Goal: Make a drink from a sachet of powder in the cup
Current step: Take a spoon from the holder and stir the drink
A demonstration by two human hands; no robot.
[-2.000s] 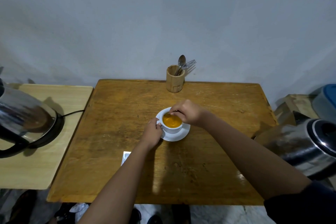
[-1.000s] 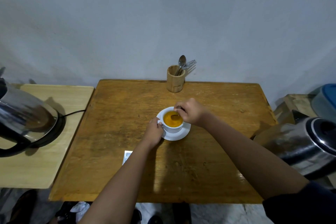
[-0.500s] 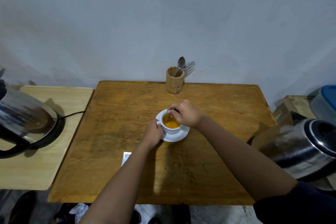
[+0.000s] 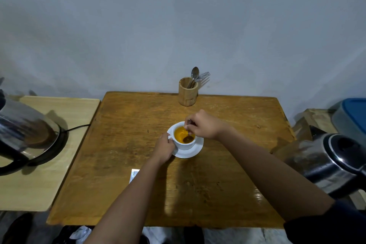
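Observation:
A white cup (image 4: 185, 145) full of orange drink stands on a white saucer (image 4: 193, 152) in the middle of the brown wooden table (image 4: 122, 144). My left hand (image 4: 164, 147) grips the cup's handle side. My right hand (image 4: 204, 127) hovers over the far rim, pinching a small spoon (image 4: 187, 138) whose bowl is dipped in the liquid. A white sachet (image 4: 134, 174) lies flat on the table near me, partly hidden by my left forearm.
A wooden holder (image 4: 187, 93) with a spoon and fork stands at the table's far edge. A steel kettle (image 4: 23, 132) sits on the pale side table at left, cord trailing. Another steel kettle (image 4: 332, 160) is at right, beside a blue-lidded container (image 4: 352, 117).
My right hand has circled over the cup with the spoon, shifting from the far-right rim leftward and back. My left hand stays on the cup.

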